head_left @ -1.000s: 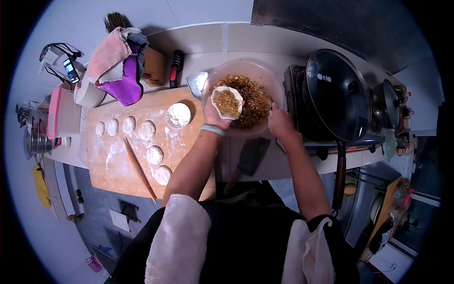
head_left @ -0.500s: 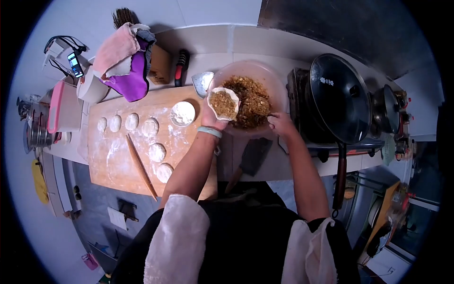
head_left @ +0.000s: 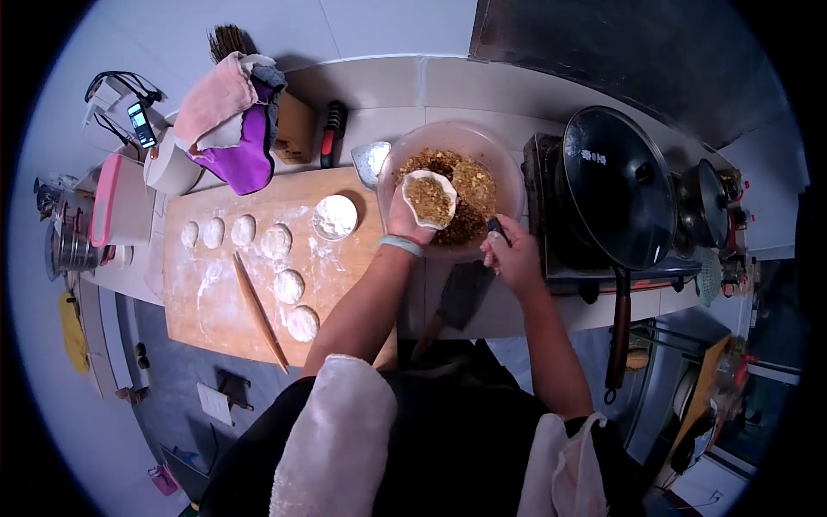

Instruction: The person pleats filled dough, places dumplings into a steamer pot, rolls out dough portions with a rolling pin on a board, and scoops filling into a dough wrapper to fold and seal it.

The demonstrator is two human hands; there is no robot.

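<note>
My left hand (head_left: 403, 214) cups a round dough wrapper (head_left: 449, 187) over the near left part of a large pinkish bowl (head_left: 510, 164). Brown, crumbly filling (head_left: 425, 198) is heaped in the middle of the wrapper. More chopped filling (head_left: 476, 183) lies in the bowl. At the bowl's near right rim, my right hand (head_left: 519, 257) is closed around a utensil with a dark handle (head_left: 494, 227); its working end cannot be made out against the filling.
Left, a floured wooden board (head_left: 202, 297) bears several dough rounds (head_left: 289, 286), a rolling pin (head_left: 257, 308) and a flour bowl (head_left: 335, 217). A cleaver (head_left: 465, 293) lies near the counter edge. To the right, a lidded wok (head_left: 616, 198) sits on the stove, handle pointing toward me.
My left hand has shifted slightly right and down with the filled wrapper. My right hand has turned and come nearer to me, so the utensil's dark handle now shows.
</note>
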